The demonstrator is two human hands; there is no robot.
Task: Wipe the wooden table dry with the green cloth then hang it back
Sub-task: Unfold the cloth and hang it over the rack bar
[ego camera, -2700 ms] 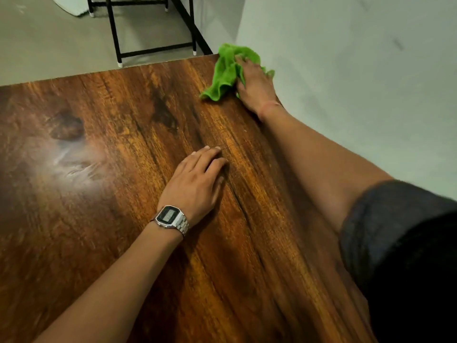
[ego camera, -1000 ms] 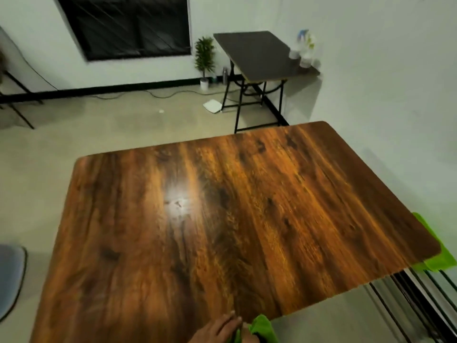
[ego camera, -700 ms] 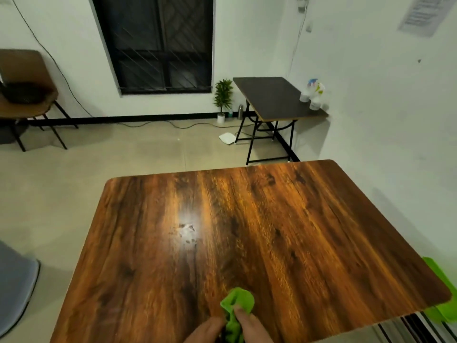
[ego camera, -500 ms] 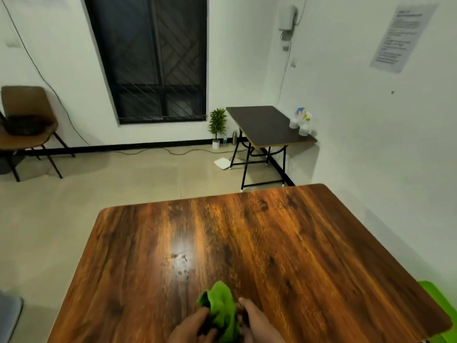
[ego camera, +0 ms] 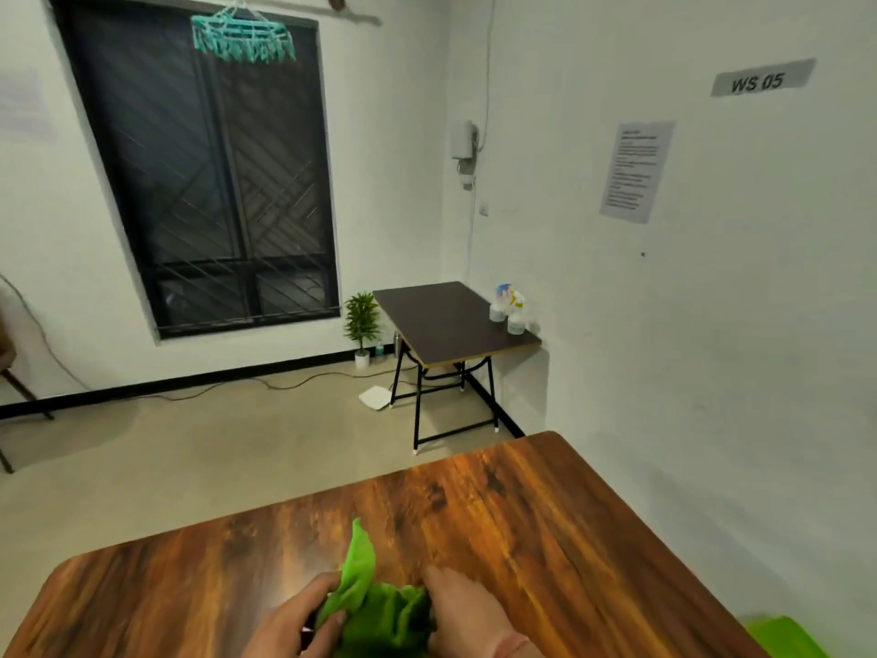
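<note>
The green cloth (ego camera: 375,605) is bunched between both hands just above the near part of the wooden table (ego camera: 545,524), one corner sticking up. My left hand (ego camera: 296,624) pinches its left side. My right hand (ego camera: 470,615) grips its right side. High on the dark window hangs a teal clip hanger (ego camera: 243,38) with several pegs and nothing on it.
A white wall runs along the table's right side. A small dark table (ego camera: 451,320) with spray bottles (ego camera: 508,308) stands in the far corner beside a potted plant (ego camera: 361,320). Something green (ego camera: 788,638) shows past the table's lower right. Open floor lies on the left.
The view has tilted up from the tabletop to the window and hanger. The cloth went from my right hand wiping the far corner to being held in both hands near me.
</note>
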